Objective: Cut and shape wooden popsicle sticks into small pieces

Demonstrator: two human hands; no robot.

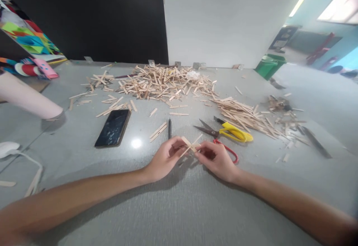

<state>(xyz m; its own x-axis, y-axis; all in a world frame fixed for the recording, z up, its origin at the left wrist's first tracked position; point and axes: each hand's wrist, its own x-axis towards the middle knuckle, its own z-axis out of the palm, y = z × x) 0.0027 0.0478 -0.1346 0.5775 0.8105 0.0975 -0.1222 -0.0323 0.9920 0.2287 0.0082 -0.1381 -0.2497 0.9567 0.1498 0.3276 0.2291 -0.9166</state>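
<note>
My left hand (pixel 165 159) and my right hand (pixel 217 159) meet over the grey table (pixel 179 205), both pinching a small cross of wooden sticks (pixel 190 145) held between them. The crossed sticks sit just above the tabletop, tilted. Two loose sticks (pixel 158 131) and a dark pen (pixel 169 128) lie just beyond my left hand. Yellow-handled scissors (pixel 227 131) lie just past my right hand, and a red loop handle (pixel 231 153) shows partly behind it.
A big heap of wooden sticks (pixel 165 82) covers the far middle, with a second pile (pixel 248 115) at the right. A black phone (pixel 113 128) lies to the left. Another person's arm (pixel 28 98) reaches in at far left. A green bin (pixel 270 65) stands beyond the table.
</note>
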